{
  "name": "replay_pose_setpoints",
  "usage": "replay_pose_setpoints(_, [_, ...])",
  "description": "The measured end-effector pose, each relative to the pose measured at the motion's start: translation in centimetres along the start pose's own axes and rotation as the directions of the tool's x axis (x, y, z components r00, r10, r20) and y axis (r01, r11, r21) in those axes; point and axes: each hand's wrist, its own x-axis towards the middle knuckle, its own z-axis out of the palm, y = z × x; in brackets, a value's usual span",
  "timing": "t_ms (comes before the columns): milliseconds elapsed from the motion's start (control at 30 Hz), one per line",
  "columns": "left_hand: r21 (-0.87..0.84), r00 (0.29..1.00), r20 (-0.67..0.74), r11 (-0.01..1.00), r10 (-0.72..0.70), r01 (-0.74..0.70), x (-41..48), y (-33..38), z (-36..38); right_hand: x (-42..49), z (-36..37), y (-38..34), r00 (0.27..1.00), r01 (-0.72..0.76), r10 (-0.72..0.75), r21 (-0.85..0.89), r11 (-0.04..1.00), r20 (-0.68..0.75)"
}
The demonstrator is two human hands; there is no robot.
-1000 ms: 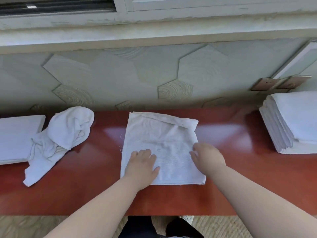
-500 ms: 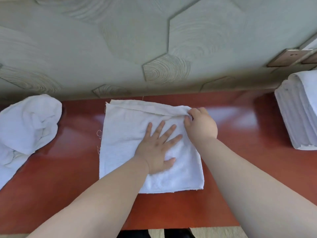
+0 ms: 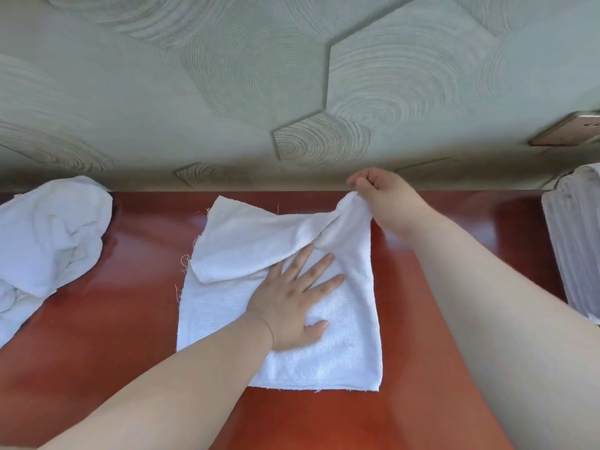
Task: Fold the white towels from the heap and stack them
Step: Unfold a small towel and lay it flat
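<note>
A white towel lies partly folded on the red-brown table, straight in front of me. My left hand presses flat on its middle with the fingers spread. My right hand pinches the towel's far right corner and holds it lifted off the table, so the far edge bunches into a ridge. The heap of crumpled white towels sits at the left edge. A stack of folded white towels stands at the right edge, partly cut off.
A pale green wall with hexagon relief rises directly behind the table's far edge. A tan wall fitting sits above the stack at the right. Bare tabletop shows between the towel and the heap.
My right hand has lifted the towel's far right corner off the table and drawn it up and right. My left hand stays pressed on the towel. The camera has moved closer.
</note>
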Motion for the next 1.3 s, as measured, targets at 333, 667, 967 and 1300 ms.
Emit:
replay_pose_setpoints(333, [-0.003, 1.0, -0.013, 1.0, 0.008, -0.008, 0.1, -0.2, 0.7, 3.6, 0.3, -1.4, 0.99, 0.07, 0.032, -0.691, 0.719, 0.134])
replay_pose_setpoints(667, [0.008, 1.0, -0.011, 1.0, 0.027, -0.027, 0.1, -0.3, 0.5, 1.8, 1.6, 0.9, 0.96, -0.195, 0.025, -0.6, 0.776, -0.279])
replay_pose_setpoints(967, [-0.04, 0.999, -0.031, 0.999, -0.031, 0.03, 0.2, -0.4, 1.0, -6.0, 10.6, 7.1, 0.959, 0.027, -0.185, -0.578, 0.815, -0.216])
replay_pose_setpoints(1300, [-0.331, 0.93, -0.268, 0.93, -0.253, 0.158, -0.3, -1.3, 2.1, -5.8, 10.7, 6.9, 0.976, -0.063, -0.1, -0.689, 0.723, -0.194])
